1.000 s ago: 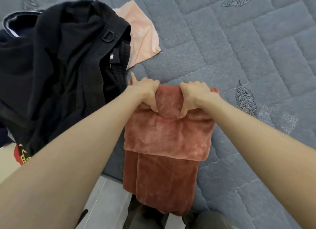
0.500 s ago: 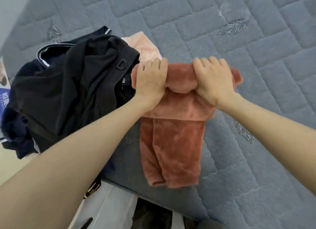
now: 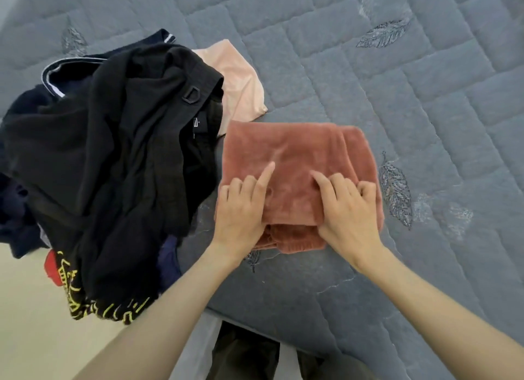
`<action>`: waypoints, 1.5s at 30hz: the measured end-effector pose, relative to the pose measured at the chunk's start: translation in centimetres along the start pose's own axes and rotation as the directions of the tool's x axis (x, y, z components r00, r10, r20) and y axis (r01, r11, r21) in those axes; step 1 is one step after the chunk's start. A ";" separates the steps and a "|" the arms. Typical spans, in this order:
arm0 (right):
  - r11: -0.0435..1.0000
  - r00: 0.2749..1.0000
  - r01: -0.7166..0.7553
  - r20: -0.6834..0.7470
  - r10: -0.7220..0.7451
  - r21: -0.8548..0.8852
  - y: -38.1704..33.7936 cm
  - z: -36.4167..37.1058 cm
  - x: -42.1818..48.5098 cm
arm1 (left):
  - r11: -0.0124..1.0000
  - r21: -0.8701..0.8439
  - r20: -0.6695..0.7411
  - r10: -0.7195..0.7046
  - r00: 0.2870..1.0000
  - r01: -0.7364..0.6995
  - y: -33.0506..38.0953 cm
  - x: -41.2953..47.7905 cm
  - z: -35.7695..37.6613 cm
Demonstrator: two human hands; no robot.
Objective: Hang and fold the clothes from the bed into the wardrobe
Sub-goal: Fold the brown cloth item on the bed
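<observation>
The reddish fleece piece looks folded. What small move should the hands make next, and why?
Probably lift the reddish fleece piece flat off the bed. It lies as a compact folded rectangle, and the left hand and right hand both hold its near edge, so it seems ready to carry. The dark clothes pile beside it waits.

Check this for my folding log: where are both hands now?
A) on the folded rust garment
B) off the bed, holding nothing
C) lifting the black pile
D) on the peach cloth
A: the left hand and right hand both lie on the near part of the folded rust garment, which sits on the bed beside the black pile.
</observation>
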State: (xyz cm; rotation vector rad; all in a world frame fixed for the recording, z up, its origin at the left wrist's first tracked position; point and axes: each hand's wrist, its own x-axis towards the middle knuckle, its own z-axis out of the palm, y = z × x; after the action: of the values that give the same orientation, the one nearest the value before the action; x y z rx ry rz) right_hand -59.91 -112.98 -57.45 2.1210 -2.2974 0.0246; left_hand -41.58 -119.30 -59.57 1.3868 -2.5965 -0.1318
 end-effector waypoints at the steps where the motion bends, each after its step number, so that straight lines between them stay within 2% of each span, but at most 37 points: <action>1: 1.000 0.998 0.000 0.070 -0.001 0.010 -0.3 0.8 -1.4 | 1.000 0.004 0.088 0.000 0.996 0.000 0.1 -1.5 0.6; 3: 0.998 0.979 0.019 0.203 -0.032 0.065 -0.7 1.9 -3.5 | 1.000 -0.023 0.214 0.024 0.977 -0.019 0.0 -4.1 1.7; 5: 0.986 0.962 0.018 0.267 -0.063 0.167 -0.7 2.1 -4.6 | 0.989 -0.136 0.227 0.094 0.969 -0.064 -0.4 -5.7 1.8; 7: 0.961 0.978 0.011 0.196 -0.068 0.276 -0.3 1.5 -5.0 | 0.964 -0.252 0.139 0.121 0.983 -0.083 -0.5 -5.6 0.8; 10: 0.901 0.998 0.006 -0.057 0.021 0.434 -0.1 -0.1 -3.5 | 0.938 -0.344 0.001 -0.034 0.999 0.032 0.1 -2.4 -0.7; 13: 0.880 0.979 -0.088 -0.121 0.162 0.468 -1.3 -0.5 0.6 | 0.882 -0.451 0.014 -0.147 0.989 0.137 1.5 2.4 -0.5; 15: 0.875 0.971 -0.198 -0.037 0.238 0.442 -2.3 0.3 3.0 | 0.867 -0.444 0.137 -0.184 0.973 0.227 2.2 4.4 0.8; 17: 0.866 0.946 -0.323 0.129 0.296 0.382 -2.8 2.1 3.8 | 0.877 -0.330 0.260 -0.272 0.926 0.350 2.7 4.6 2.8; 19: 0.837 0.900 -0.428 0.243 0.361 0.341 -2.8 4.5 2.7 | 0.846 -0.294 0.309 -0.357 0.882 0.445 3.1 3.2 4.5; 23: 0.767 0.898 -0.440 0.241 0.368 0.467 -1.9 7.1 0.1 | 0.787 -0.371 0.261 -0.420 0.869 0.492 3.4 0.6 6.4; 25: 0.719 0.893 -0.449 0.249 0.374 0.531 -1.3 7.1 -0.2 | 0.737 -0.404 0.259 -0.477 0.840 0.543 3.0 0.3 6.5; 30: 0.644 0.756 -0.655 0.367 0.543 0.396 -1.8 5.9 -0.3 | 0.592 -0.365 0.381 -0.609 0.695 0.719 2.0 -0.1 5.7; 33: 0.585 0.712 -0.702 0.411 0.569 0.406 -1.8 5.7 0.2 | 0.500 -0.401 0.433 -0.634 0.640 0.767 1.9 0.1 5.3; 37: 0.488 0.675 -0.738 0.520 0.523 0.466 -1.4 5.3 0.8 | 0.502 -0.370 0.454 -0.636 0.623 0.782 1.9 0.4 5.5; 40: 0.501 0.667 -0.744 0.547 0.506 0.443 -0.8 5.4 1.4 | 0.539 -0.369 0.410 -0.637 0.653 0.757 1.6 0.6 6.0; 43: 0.514 0.688 -0.724 0.536 0.489 0.460 -0.7 5.6 1.4 | 0.541 -0.384 0.411 -0.626 0.663 0.749 1.3 0.7 6.3; 45: 0.475 0.682 -0.730 0.564 0.466 0.491 -0.5 5.4 1.3 | 0.523 -0.406 0.435 -0.611 0.662 0.749 1.0 0.6 6.1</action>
State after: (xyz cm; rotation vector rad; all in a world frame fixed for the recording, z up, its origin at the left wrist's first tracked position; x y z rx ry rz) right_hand -59.54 -114.48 -62.78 1.3215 -3.6265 0.6684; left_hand -44.00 -119.31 -65.33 2.1216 -1.6959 -1.1446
